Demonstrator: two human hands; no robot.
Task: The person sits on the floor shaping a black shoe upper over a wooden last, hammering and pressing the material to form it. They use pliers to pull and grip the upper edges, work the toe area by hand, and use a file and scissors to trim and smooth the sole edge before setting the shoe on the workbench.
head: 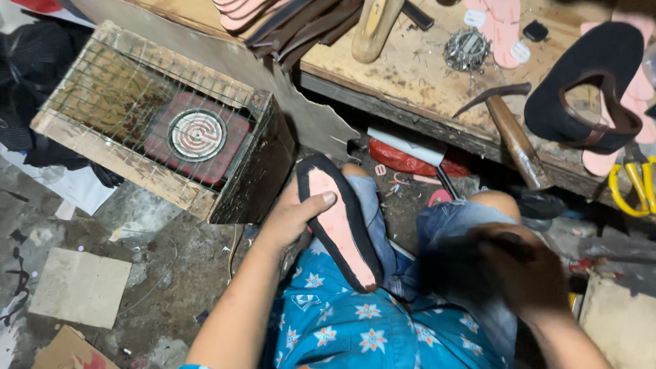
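My left hand [295, 215] grips a shoe sole [339, 225], pink in the middle with black material folded over its rim, held above my lap with the thumb across its top. My right hand [523, 270] is blurred with motion over my right knee, just right of the sole. Whether it holds anything cannot be made out. Below both hands are my blue floral shirt and denim shorts.
A wooden box with a wire grid over a round electric heater [197, 134] stands at left. The workbench [410, 75] above carries a hammer [516, 133], a black sandal [591, 85], pink insoles [502, 24], yellow-handled pliers [632, 184], and a wooden shoe last [374, 27]. Cardboard scraps [78, 287] lie on the floor.
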